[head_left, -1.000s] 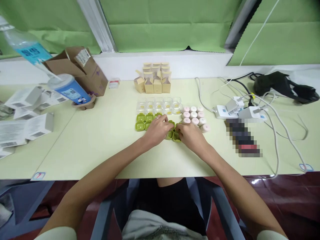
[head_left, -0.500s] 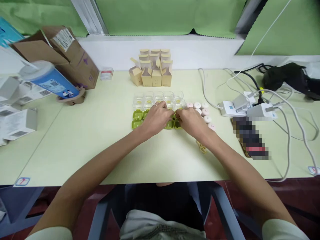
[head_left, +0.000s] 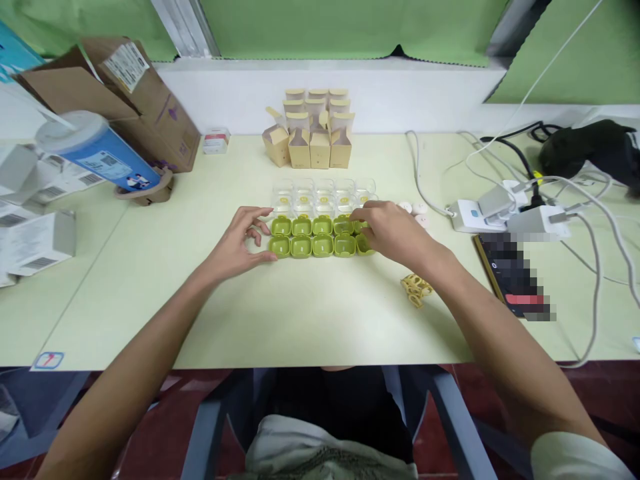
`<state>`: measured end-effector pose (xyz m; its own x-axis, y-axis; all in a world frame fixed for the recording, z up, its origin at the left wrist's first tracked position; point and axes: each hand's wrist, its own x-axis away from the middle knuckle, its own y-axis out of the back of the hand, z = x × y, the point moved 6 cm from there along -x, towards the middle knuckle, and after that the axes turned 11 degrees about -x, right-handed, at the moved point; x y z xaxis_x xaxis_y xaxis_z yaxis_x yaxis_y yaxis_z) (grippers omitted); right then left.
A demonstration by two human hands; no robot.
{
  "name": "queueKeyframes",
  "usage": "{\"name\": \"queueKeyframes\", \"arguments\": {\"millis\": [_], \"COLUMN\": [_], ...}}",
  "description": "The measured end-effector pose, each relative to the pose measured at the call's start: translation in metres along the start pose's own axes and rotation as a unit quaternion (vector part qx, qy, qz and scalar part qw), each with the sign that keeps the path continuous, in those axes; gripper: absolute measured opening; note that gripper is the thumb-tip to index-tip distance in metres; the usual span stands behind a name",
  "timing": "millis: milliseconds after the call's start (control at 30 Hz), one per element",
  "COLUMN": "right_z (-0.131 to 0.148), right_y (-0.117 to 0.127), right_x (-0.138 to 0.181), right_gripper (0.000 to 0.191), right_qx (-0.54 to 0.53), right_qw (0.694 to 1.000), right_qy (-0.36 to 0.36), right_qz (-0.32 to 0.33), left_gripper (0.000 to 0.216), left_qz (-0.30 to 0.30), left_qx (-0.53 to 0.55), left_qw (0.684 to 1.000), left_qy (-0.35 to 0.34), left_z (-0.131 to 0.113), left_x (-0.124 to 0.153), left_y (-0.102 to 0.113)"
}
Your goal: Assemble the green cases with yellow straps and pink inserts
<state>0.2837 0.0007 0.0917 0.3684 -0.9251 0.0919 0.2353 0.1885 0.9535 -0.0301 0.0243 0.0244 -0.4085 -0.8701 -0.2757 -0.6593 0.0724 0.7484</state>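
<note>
Two rows of small green plastic cups (head_left: pixel 323 245) lie on the table, with clear plastic lids (head_left: pixel 324 193) bearing round yellow stickers spread open behind them. At the left end of the rows, my left hand (head_left: pixel 241 241) is open, thumb and fingers apart by the corner cups. My right hand (head_left: pixel 393 230) curls its bent fingers over the green cups at the right end and partly hides them. White and pinkish round pieces (head_left: pixel 420 217) show just beyond my right hand. Below my right wrist lies a small heap of yellow loops (head_left: pixel 416 289).
Open tan cardboard boxes (head_left: pixel 320 143) stand against the back wall. A blue canister (head_left: pixel 107 157), a large carton (head_left: pixel 155 113) and white boxes (head_left: pixel 40 243) fill the left. A power strip (head_left: pixel 473 217), cables and a phone (head_left: pixel 505 267) occupy the right.
My left hand has moved left from the middle of the green cups to their left end and opened. My right hand has shifted slightly right, with its fingers still over the cups.
</note>
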Motion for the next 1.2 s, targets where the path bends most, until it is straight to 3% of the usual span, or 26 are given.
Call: {"name": "queueKeyframes", "arguments": {"millis": [67, 200, 433, 667, 800, 1000, 1100, 1200], "right_z": [-0.003, -0.009, -0.008, 0.012, 0.018, 0.015, 0.013, 0.009], "right_y": [0.006, 0.002, -0.009, -0.004, -0.014, -0.027, -0.024, -0.007], "right_x": [0.0, -0.001, -0.006, 0.0, -0.007, -0.016, -0.015, -0.002], "right_gripper": [0.05, 0.057, 0.048, 0.035, 0.025, 0.031, 0.027, 0.027], "right_qx": [0.011, 0.058, 0.095, 0.055, 0.066, 0.076, 0.049, -0.007], "right_qw": [1.0, 0.998, 0.995, 0.995, 0.995, 0.995, 0.995, 0.991], "right_qy": [0.016, 0.035, 0.015, 0.08, 0.08, 0.069, 0.086, 0.111], "right_qz": [-0.015, 0.016, -0.004, -0.035, -0.011, -0.011, -0.023, -0.079], "left_gripper": [0.1, 0.114, 0.106, 0.107, 0.106, 0.105, 0.106, 0.109], "left_qz": [0.017, 0.025, 0.027, 0.025, 0.022, 0.016, 0.015, 0.019], "left_qx": [-0.01, -0.014, -0.026, -0.013, -0.01, 0.001, 0.006, 0.007], "left_qw": [1.0, 1.0, 0.999, 1.0, 1.0, 1.0, 1.0, 1.0], "left_qy": [0.004, 0.003, -0.003, -0.012, -0.009, -0.01, -0.013, -0.014], "left_z": [0.002, 0.001, 0.006, 0.01, 0.01, 0.013, 0.015, 0.014], "left_x": [0.002, 0.002, 0.002, 0.001, 0.001, 0.0, 0.0, 0.0], "left_y": [-0.007, -0.01, -0.013, -0.015, -0.014, -0.016, -0.018, -0.017]}}
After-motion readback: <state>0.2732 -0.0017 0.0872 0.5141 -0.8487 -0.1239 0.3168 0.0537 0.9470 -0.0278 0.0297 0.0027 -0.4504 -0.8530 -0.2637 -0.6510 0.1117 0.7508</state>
